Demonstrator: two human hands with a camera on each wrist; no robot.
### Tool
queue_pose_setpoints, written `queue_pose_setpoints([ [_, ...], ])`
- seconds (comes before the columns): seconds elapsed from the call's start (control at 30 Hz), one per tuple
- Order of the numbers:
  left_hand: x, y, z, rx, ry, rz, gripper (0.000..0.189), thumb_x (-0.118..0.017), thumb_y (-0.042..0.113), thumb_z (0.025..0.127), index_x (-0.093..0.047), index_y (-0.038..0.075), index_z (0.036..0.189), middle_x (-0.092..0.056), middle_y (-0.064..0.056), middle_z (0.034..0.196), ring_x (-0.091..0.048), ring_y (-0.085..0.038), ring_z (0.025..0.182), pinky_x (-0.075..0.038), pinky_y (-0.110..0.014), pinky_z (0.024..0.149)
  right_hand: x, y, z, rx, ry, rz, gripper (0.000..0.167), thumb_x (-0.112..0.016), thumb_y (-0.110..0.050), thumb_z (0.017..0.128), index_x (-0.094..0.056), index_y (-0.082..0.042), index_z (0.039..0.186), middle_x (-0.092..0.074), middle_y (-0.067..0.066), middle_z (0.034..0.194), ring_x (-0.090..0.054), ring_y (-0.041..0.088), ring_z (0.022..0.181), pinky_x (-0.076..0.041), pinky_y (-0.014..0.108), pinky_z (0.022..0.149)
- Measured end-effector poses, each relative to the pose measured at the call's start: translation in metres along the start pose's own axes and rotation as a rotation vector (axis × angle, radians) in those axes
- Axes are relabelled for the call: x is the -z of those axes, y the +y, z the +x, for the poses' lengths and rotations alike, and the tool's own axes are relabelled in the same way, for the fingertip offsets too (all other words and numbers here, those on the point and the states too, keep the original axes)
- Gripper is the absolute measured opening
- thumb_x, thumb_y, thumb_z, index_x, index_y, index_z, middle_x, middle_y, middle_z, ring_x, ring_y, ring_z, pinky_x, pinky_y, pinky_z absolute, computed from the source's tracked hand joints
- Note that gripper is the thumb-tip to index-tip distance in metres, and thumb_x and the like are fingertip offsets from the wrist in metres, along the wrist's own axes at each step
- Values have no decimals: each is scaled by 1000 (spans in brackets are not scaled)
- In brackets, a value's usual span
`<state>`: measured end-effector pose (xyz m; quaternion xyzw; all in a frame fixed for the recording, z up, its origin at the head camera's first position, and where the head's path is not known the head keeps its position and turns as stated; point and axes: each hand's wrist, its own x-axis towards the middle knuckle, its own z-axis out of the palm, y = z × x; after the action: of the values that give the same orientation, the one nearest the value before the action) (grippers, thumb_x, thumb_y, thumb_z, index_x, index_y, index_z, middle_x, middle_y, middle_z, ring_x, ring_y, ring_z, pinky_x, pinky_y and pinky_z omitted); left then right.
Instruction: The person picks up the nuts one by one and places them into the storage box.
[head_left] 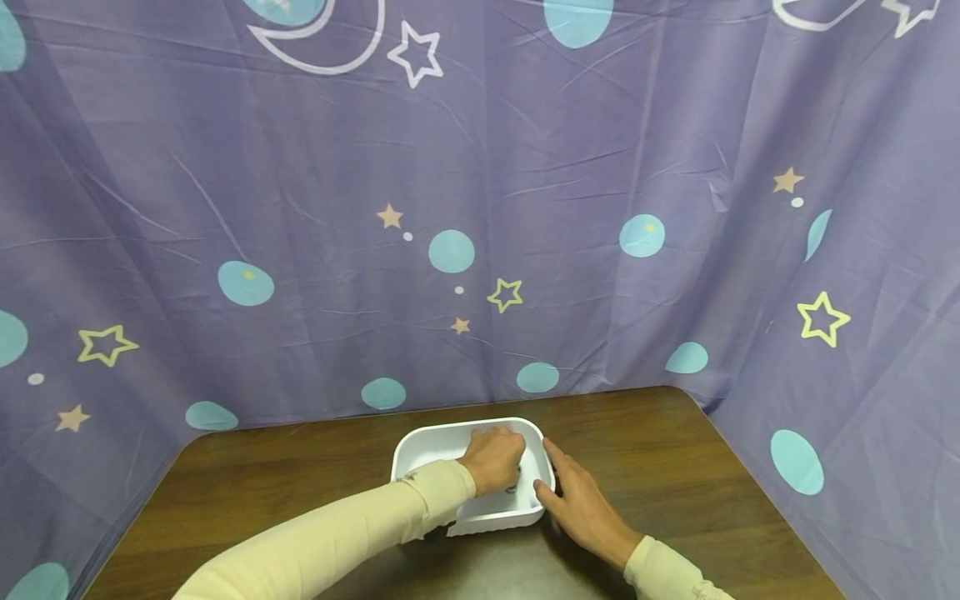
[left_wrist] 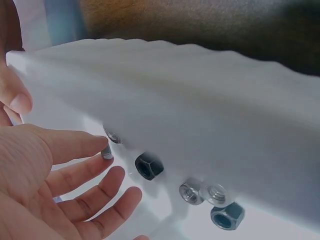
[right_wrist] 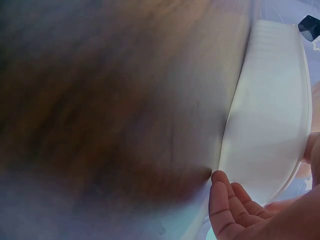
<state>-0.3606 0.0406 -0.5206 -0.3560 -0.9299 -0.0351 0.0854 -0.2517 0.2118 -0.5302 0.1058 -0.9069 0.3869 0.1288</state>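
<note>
A white tray (head_left: 427,439) with rounded corners sits on the wooden table. My left hand (head_left: 492,460) reaches down inside it. In the left wrist view, thumb and index finger pinch a small metal nut (left_wrist: 106,151), mostly hidden by the fingertips; the other fingers are loosely bent. Beside that hand on the tray floor lie a dark nut (left_wrist: 149,166), a silvery nut (left_wrist: 191,191) and another nut (left_wrist: 227,216), plus a shiny ring-shaped piece (left_wrist: 217,193). My right hand (head_left: 588,508) grips the tray's right end, thumb over the rim, fingers against the outer wall.
The brown wooden table (head_left: 300,467) extends around the tray on all sides. A purple curtain (head_left: 337,167) with stars and blue spots hangs behind and at both sides of the table. In the right wrist view, a small black object (right_wrist: 309,28) shows near the tray's far corner.
</note>
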Motion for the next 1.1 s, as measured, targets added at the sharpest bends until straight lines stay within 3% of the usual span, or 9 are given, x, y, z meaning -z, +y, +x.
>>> queue_pose_setpoints([
  [0.17,20,7,-1,5,-63,-18,30,-83,7,76,-58,20,64,-61,3,66,-53,-13,59,-53,-47,57,0,1,0,16,-2,-4,69,-73,-16,100,-48,8,159,-63,28,151,-62,44,138,-48,62,116],
  [0.23,18,7,0,11,-76,-14,28,-83,7,77,-60,20,67,-63,2,69,-54,-13,60,-51,-46,57,0,1,-1,16,-4,-6,69,-73,-17,100,-48,7,160,-62,28,151,-62,45,138,-48,62,116],
  [0.37,-3,-1,8,14,-84,-15,27,-85,9,76,-62,21,70,-65,2,72,-55,-14,63,-50,-44,59,1,0,-2,9,-7,3,69,-74,-18,100,-49,5,161,-63,26,150,-63,44,137,-48,62,116],
  [0.47,8,3,6,18,-99,-20,25,-85,8,76,-63,20,71,-67,0,75,-57,-15,65,-53,-45,63,2,0,-3,8,-6,2,69,-75,-18,100,-49,4,161,-65,25,148,-64,44,135,-49,62,115],
  [0.6,38,17,-1,16,-124,-13,23,-84,6,79,-65,16,73,-69,-3,77,-61,-17,68,-56,-46,67,2,0,-3,8,0,-3,70,-75,-19,100,-49,3,161,-66,24,146,-65,43,133,-51,62,113],
  [0.7,44,19,-2,15,-137,-20,22,-85,6,80,-65,15,74,-69,-4,78,-61,-17,69,-58,-46,68,2,-1,-3,12,1,2,70,-74,-19,100,-49,4,161,-67,24,145,-65,42,132,-51,62,113],
  [0.93,27,9,3,4,-92,-18,26,-84,6,78,-63,18,70,-62,3,69,-52,-13,60,-51,-37,55,2,-2,-3,21,5,3,69,-74,-19,100,-49,4,161,-68,23,143,-66,41,129,-52,62,111],
  [1.1,27,8,2,8,-104,-15,26,-88,10,79,-65,18,72,-66,-1,76,-56,-14,65,-55,-43,61,2,-1,-3,13,7,4,69,-74,-18,100,-49,4,161,-68,23,143,-66,40,130,-52,61,112],
])
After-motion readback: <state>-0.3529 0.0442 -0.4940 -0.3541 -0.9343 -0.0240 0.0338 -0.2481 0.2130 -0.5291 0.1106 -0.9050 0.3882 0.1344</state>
